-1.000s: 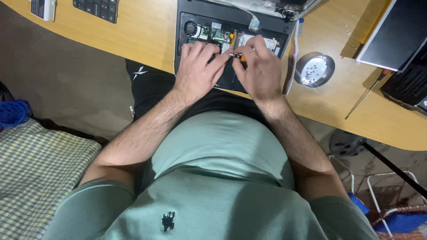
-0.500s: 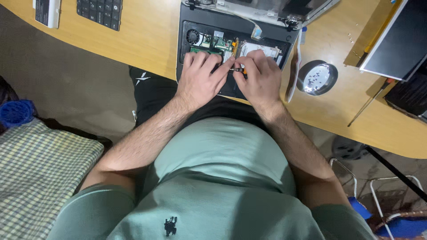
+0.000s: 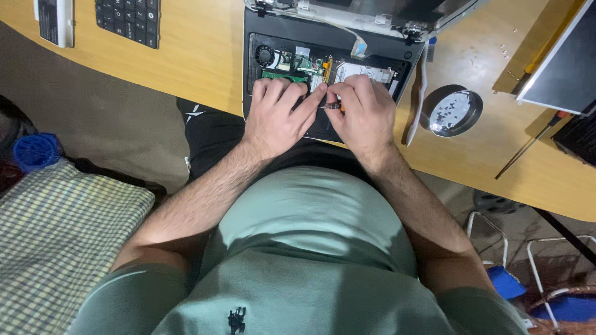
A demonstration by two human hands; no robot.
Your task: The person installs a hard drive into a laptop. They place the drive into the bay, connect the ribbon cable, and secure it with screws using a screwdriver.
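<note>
Sitting close against the curved front edge of a pale wooden desk (image 3: 198, 56), the person leans over an opened laptop base (image 3: 329, 68) at 12 o'clock, its fan and green board exposed. The left hand (image 3: 279, 115) lies flat on the base, fingers pressed together; the right hand (image 3: 366, 115) pinches a small screwdriver (image 3: 332, 106) between thumb and fingertips, its tip meeting the left forefinger. At 9 o'clock, below desk level, a checked cloth (image 3: 56, 242) lies beside a blue lid (image 3: 36, 151). At 2 o'clock a round metal dish (image 3: 455, 113) holds tiny screws — just right of a pale strip (image 3: 417, 102). Farther off, at 11 o'clock, a black keypad (image 3: 128, 22) and a white device (image 3: 56, 22) touch the frame's top edge; at 3 o'clock a long screwdriver (image 3: 528, 149) lies near the desk rim.
</note>
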